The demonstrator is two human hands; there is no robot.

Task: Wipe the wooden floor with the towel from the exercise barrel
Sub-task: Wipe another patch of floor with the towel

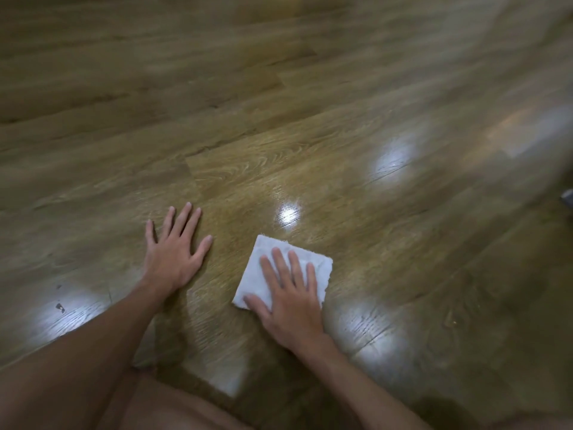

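A small white folded towel (263, 268) lies flat on the glossy wooden floor (310, 135) in the lower middle of the head view. My right hand (291, 296) presses down on it with straight, spread fingers and covers its lower right part. To the left, my left hand (176, 252) rests flat on the bare boards with its fingers spread, a short gap away from the towel. The exercise barrel is out of sight.
Bright light reflections sit on the planks near the towel and at the lower left. A few small dark specks (59, 306) lie on the floor at the lower left. A dark object edge (568, 198) shows at the right border. My bare knee (173, 408) fills the bottom.
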